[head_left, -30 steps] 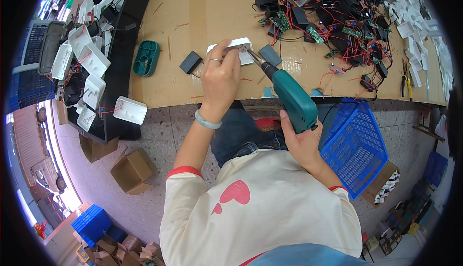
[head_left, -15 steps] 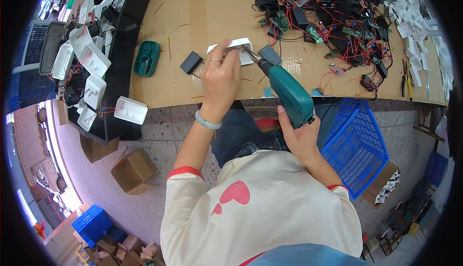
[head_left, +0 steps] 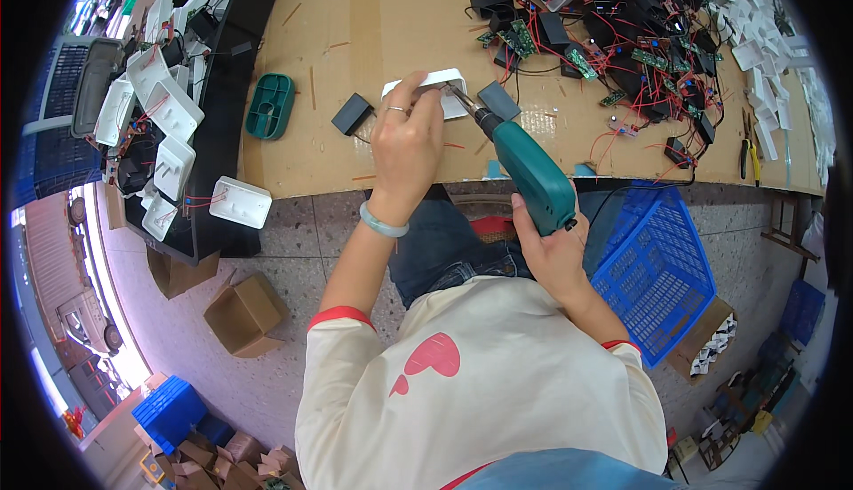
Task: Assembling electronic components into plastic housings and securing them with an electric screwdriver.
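My right hand is wrapped round the rear of a green electric screwdriver. Its metal tip reaches up and left into a shallow white plastic case lying on the cardboard-covered bench. My left hand holds that case from the left, its fingers bent over the inside and hiding much of it; whatever sits under the tip is too small to make out. A dark box with a lead lies left of the case, and a grey-black box touches or nearly touches its right side.
A green compartment tray sits left, beside a black bin heaped with wired white cases. Dark boxes, circuit boards and red wires pile up at right, white shells beyond. Pliers lie near the edge. A blue crate stands below.
The rear of the screwdriver has shifted very slightly left. Both hands and the white case otherwise keep their places.
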`<act>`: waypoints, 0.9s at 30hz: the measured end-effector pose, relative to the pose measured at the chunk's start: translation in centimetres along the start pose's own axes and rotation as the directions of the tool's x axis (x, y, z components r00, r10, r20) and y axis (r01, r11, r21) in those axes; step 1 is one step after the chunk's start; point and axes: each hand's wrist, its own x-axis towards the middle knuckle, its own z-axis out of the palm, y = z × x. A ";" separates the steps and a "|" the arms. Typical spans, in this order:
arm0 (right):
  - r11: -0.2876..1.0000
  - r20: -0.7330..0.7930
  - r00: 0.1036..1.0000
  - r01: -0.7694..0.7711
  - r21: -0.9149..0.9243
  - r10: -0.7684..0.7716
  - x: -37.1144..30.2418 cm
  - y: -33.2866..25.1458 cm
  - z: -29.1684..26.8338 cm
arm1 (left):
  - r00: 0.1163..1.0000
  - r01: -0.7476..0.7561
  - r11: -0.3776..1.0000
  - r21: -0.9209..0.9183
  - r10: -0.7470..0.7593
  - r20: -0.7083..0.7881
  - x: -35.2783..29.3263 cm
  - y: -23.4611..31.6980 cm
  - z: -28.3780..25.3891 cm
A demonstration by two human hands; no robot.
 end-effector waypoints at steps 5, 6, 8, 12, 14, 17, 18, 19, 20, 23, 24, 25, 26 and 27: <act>0.999 0.000 0.999 -0.036 0.033 0.036 -0.4 0.1 -0.1 | 1.000 0.006 1.000 -0.013 -0.006 -0.003 0.1 0.0 0.0; 0.998 0.008 0.999 -0.047 0.046 0.047 -0.4 0.1 -0.1 | 1.000 0.002 1.000 -0.008 -0.002 -0.008 0.1 0.0 0.0; 0.998 0.000 0.999 -0.039 0.044 0.039 -0.4 0.0 -0.1 | 1.000 -0.002 1.000 -0.004 0.002 -0.012 0.1 0.0 0.0; 0.999 -0.013 1.000 -0.012 0.039 0.012 -0.4 0.2 0.0 | 1.000 0.002 1.000 -0.003 -0.002 -0.015 0.1 0.0 0.0; 0.999 -0.011 1.000 -0.010 0.036 0.010 -0.5 0.4 0.0 | 1.000 0.003 1.000 -0.003 -0.003 -0.015 0.1 0.0 0.1; 0.998 -0.020 0.999 -0.036 0.051 0.037 -0.7 0.2 0.0 | 1.000 0.003 1.000 -0.003 -0.003 -0.012 0.0 -0.1 0.1; 0.995 -0.030 0.997 -0.066 0.069 0.068 -0.8 0.1 0.0 | 1.000 0.004 1.000 -0.005 -0.004 -0.012 0.0 0.0 0.1; 0.995 -0.030 0.997 -0.066 0.069 0.069 -0.9 0.1 -0.1 | 1.000 0.006 1.000 -0.008 -0.006 -0.013 0.0 0.0 0.1; 0.996 -0.027 0.997 -0.064 0.068 0.066 -1.0 0.1 -0.2 | 1.000 0.006 1.000 -0.008 -0.006 -0.012 0.0 0.0 0.1; 0.997 -0.040 0.998 -0.052 0.062 0.055 -1.3 0.3 -0.6 | 1.000 -0.002 1.000 -0.011 0.002 -0.015 0.0 -0.1 0.2; 0.997 -0.052 0.998 -0.041 0.058 0.044 -1.4 0.4 -0.6 | 1.000 0.005 1.000 -0.011 -0.005 -0.013 0.0 -0.1 0.2; 0.997 -0.052 0.998 -0.041 0.059 0.045 -1.5 0.3 -0.7 | 1.000 0.012 1.000 -0.012 -0.012 -0.011 0.0 -0.1 0.2; 0.994 -0.051 0.996 -0.069 0.090 0.074 -1.6 0.3 -0.8 | 1.000 0.011 1.000 -0.011 -0.012 -0.011 0.0 -0.1 0.2; 0.988 -0.051 0.993 -0.098 0.120 0.104 -1.7 0.3 -0.8 | 1.000 0.000 1.000 -0.006 -0.001 -0.018 0.0 -0.2 0.2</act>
